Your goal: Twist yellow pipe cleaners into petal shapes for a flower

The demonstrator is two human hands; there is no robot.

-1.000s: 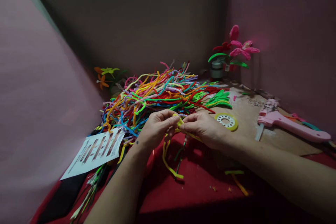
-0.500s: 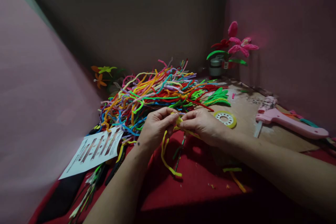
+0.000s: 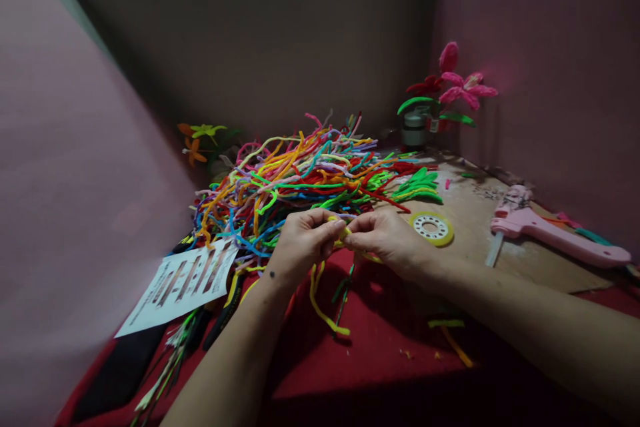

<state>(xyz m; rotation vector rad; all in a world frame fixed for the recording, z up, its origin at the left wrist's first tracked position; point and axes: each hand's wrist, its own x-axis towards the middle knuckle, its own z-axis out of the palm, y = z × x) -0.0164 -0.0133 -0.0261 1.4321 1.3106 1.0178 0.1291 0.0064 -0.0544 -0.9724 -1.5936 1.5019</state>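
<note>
A yellow pipe cleaner (image 3: 316, 297) is pinched between both hands, one long end hanging down over the red cloth. My left hand (image 3: 307, 237) has thumb and forefinger closed on it. Close beside, my right hand (image 3: 383, 237) grips it with the fingertips, which nearly meet those of the left. The part between the fingers is small and mostly covered. Just behind the hands lies a large heap of multicoloured pipe cleaners (image 3: 300, 173). A thin green-tipped stem (image 3: 343, 300) rests on the cloth below the fingers.
Right of my hands are a yellow tape roll (image 3: 431, 229) and a pink glue gun (image 3: 550, 233) on a brown board (image 3: 560, 273). Pink pipe-cleaner flowers (image 3: 469, 88) stand behind. At left lie a printed sheet (image 3: 175, 287) and black-handled pliers (image 3: 225, 310). Yellow and orange scraps (image 3: 453, 337) dot the red cloth.
Both hands keep their pinch on the yellow pipe cleaner, with slight shifts of the fingers. The whole view has moved a little, so things sit slightly farther right.
</note>
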